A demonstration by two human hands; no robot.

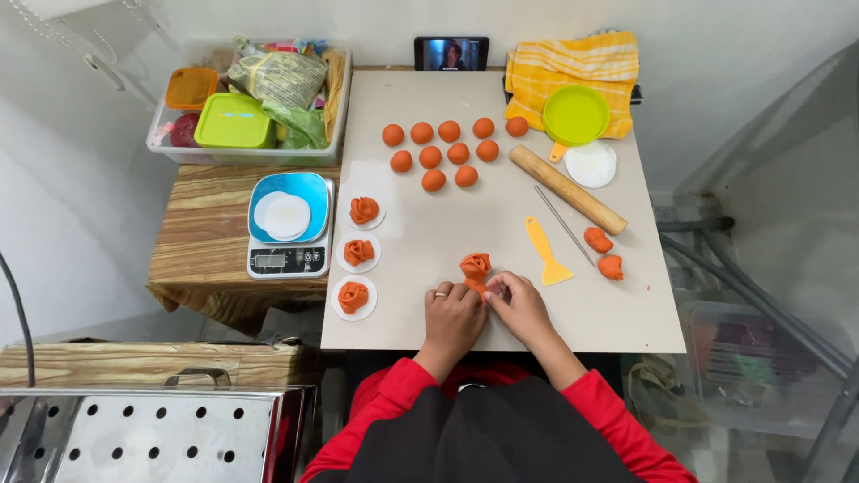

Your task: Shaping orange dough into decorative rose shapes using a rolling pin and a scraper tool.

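Note:
My left hand (pixel 452 309) and my right hand (pixel 519 300) meet at the front of a beige board (pixel 501 215), both pinching the lower end of an orange dough rose (pixel 475 268). Three finished dough roses (pixel 358 252) lie on round white papers at the board's left edge. Several orange dough balls (pixel 445 148) sit in rows at the back. Two small dough scraps (pixel 604 253) lie to the right of my right hand.
A yellow scraper (pixel 546 252), thin metal stick (pixel 564 225) and wooden rolling pin (pixel 567 189) lie at right. A green lid (pixel 575 114) rests on a yellow towel (pixel 573 64). A blue scale (pixel 290 224), a plastic bin (pixel 250 98), a phone (pixel 451 54) and a perforated steel tray (pixel 152 438) surround the board.

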